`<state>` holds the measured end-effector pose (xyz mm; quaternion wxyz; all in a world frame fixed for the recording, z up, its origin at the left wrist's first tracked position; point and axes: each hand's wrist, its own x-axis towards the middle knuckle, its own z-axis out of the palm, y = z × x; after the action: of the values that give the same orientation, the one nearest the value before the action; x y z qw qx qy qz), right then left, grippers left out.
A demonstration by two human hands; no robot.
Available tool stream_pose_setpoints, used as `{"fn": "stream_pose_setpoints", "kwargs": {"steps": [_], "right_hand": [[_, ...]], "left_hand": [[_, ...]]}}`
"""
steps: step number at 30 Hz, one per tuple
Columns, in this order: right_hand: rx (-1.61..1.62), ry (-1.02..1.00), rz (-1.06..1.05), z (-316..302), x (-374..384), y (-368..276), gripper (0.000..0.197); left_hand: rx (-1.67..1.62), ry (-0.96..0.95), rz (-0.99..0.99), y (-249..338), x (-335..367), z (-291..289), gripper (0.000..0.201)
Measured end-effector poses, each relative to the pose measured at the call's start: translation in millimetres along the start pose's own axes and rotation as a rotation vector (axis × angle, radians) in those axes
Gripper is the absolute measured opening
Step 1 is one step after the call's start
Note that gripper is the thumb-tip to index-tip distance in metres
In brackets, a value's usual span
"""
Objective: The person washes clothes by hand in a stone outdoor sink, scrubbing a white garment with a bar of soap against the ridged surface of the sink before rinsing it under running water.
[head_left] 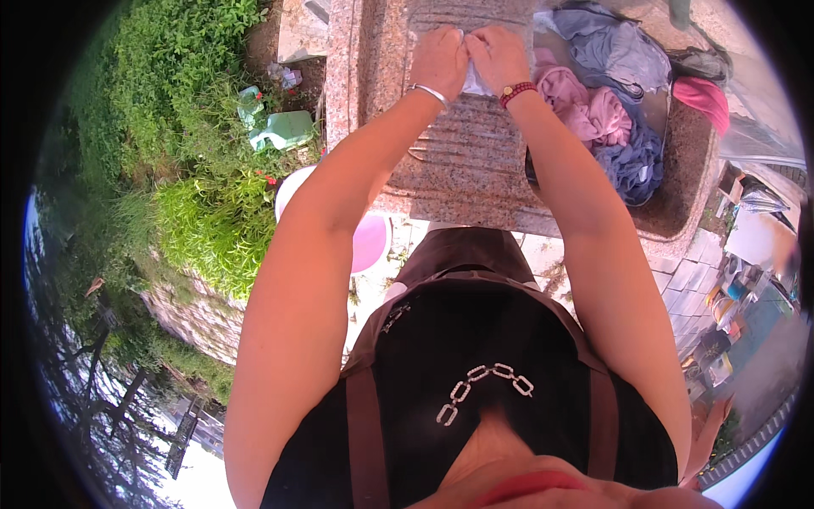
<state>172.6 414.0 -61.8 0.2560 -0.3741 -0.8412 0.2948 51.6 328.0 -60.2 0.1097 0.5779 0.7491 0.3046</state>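
1. Our left hand [439,66] and right hand [500,61] sit side by side, curled over a white cloth [473,82]; fingertips are hidden, so we cannot tell whether they pinch it or only press.
2. The white cloth lies on the ridged stone washboard [462,161], showing between our hands.
3. To our right, pink cloth [585,110] and blue-grey clothes [634,161] are heaped in the stone basin [683,199].

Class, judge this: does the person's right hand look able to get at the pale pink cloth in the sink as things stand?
Probably yes: the pale pink cloth lies largely uncovered near the right hand, with nothing visibly blocking it, though that hand would first have to leave the white cloth.
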Motion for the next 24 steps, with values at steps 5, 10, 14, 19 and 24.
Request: {"fn": "stream_pose_setpoints", "kwargs": {"steps": [5,10,14,19,24], "right_hand": [[0.586,-0.011,0.327,-33,-79,41,0.066],[0.951,-0.102,0.301,-53,-96,-3,0.070],[1.105,-0.096,0.474,-84,-83,-48,0.082],[1.064,-0.258,0.569,-75,-91,-59,0.066],[1.142,-0.272,0.620,-78,-111,-36,0.033]], "left_hand": [[-0.051,-0.116,0.229,20,-45,-40,0.054],[0.193,-0.338,0.099,50,-23,-56,0.058],[-0.416,-0.390,-0.371,48,-23,-74,0.050],[-1.091,-0.160,-0.521,78,-57,-77,0.054],[-1.993,-0.035,-0.474,67,-51,-118,0.057]]}}
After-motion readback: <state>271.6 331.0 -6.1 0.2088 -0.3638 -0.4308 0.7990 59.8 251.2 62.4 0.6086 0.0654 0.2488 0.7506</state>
